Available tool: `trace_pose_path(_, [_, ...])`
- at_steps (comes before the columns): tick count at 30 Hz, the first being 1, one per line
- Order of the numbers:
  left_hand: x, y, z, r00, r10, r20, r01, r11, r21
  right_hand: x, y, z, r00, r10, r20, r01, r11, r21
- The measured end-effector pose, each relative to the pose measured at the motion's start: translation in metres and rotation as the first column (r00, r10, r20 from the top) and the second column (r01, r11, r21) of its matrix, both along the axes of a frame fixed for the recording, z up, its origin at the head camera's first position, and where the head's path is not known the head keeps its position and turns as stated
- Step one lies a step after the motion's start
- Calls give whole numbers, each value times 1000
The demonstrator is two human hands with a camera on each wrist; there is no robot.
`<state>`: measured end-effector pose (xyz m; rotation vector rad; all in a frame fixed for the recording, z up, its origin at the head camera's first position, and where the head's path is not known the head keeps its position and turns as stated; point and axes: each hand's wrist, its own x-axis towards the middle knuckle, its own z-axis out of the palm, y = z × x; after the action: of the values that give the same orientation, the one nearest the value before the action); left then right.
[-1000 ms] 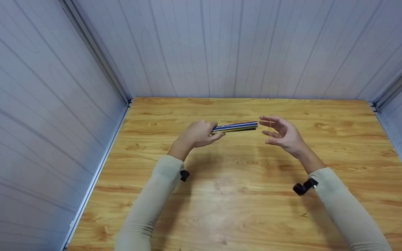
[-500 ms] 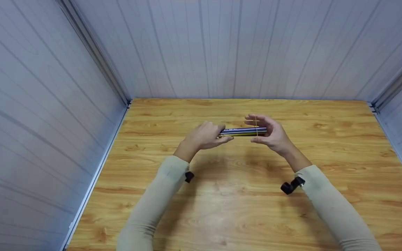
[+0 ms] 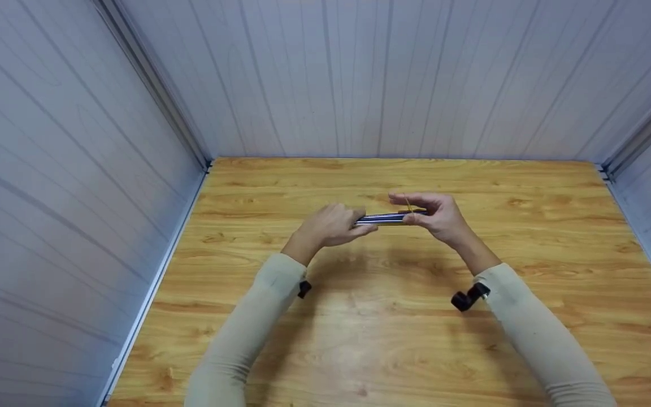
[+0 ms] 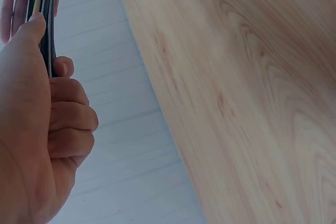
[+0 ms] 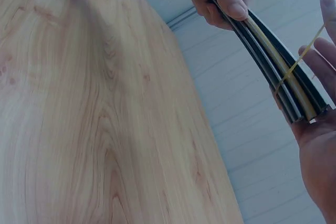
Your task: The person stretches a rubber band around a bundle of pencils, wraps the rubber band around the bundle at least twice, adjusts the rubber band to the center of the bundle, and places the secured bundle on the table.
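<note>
Above the table, my left hand (image 3: 328,226) grips one end of a bundle of slim pencils (image 3: 383,219), dark, blue and yellowish. Its thumb lies along the bundle in the left wrist view, with the other fingers curled round. The right hand (image 3: 441,219) is at the bundle's other end, its upper fingers stretched out and its thumb in front of the pencils. A thin yellow rubber band (image 5: 302,56) runs from a raised finger of that hand across the pencils (image 5: 283,66) near their free ends. The palm is close behind those ends.
Below the hands lies a wood-grain table (image 3: 359,328). Pale panelled walls (image 3: 303,79) enclose it at the back and sides. Black wrist mounts (image 3: 469,297) stick out from both sleeves.
My right hand has moved left, bringing the rubber band from beyond the bundle's free end to over it. The right thumb has come in front of the pencils. My left hand keeps its grip.
</note>
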<state>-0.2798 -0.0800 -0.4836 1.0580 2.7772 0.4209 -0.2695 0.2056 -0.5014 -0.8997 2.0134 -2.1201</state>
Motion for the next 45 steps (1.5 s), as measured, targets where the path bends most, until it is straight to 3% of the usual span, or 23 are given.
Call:
trace_pose_path(5, [2, 2, -5, 999, -37, -21, 36, 998, -57, -3, 0, 5, 1000, 20, -19, -20, 1000, 5])
trace_pose_path(8, [3, 2, -10, 999, -29, -21, 27, 996, -81, -5, 0, 9, 999, 30, -30, -31, 999, -9])
trace_pose_path(15, [4, -1, -22, 997, 80, -12, -81, 994, -68, 3, -6, 15, 998, 49, -46, -48, 999, 12])
trace_pose_path(19, [3, -3, -29, 986, 157, -47, -161, 982, -96, 15, -12, 16, 984, 111, -136, -111, 994, 13])
trace_pose_path(22, [2, -3, -32, 974, 223, -34, -225, 971, -80, 21, -18, 16, 951, 110, -289, -102, 994, 39])
trace_pose_path(24, [2, -1, -33, 963, 270, 4, -270, 963, -27, 23, -23, 16, 908, 69, -413, -50, 997, 57])
trace_pose_path(26, [3, 1, -33, 950, 306, 59, -309, 950, 47, 24, -27, 16, 851, 16, -524, 23, 998, 67])
trace_pose_path(29, [5, 7, -34, 926, 351, 140, -372, 913, 170, 28, -33, 13, 782, -54, -621, 122, 990, 66])
trace_pose_path(30, [6, 8, -34, 917, 365, 158, -392, 897, 205, 30, -34, 12, 769, -72, -635, 147, 987, 67])
trace_pose_path(32, [8, 10, -36, 897, 397, 192, -438, 854, 282, 33, -37, 10, 764, -105, -637, 178, 983, 51])
trace_pose_path(34, [9, 11, -37, 881, 426, 206, -473, 806, 356, 35, -38, 9, 778, -135, -614, 190, 981, 25])
trace_pose_path(36, [10, 11, -38, 870, 442, 218, -492, 758, 428, 38, -39, 8, 806, -158, -571, 186, 983, -9])
trace_pose_path(39, [12, 10, -37, 865, 458, 202, -492, 702, 514, 41, -37, 7, 853, -166, -495, 152, 986, -69])
trace_pose_path(42, [13, 11, -36, 869, 464, 173, -473, 676, 564, 44, -35, 5, 900, -164, -403, 121, 984, -130])
trace_pose_path(45, [16, 10, -34, 883, 456, 110, -425, 679, 599, 44, -32, 4, 950, -126, -286, 60, 972, -226])
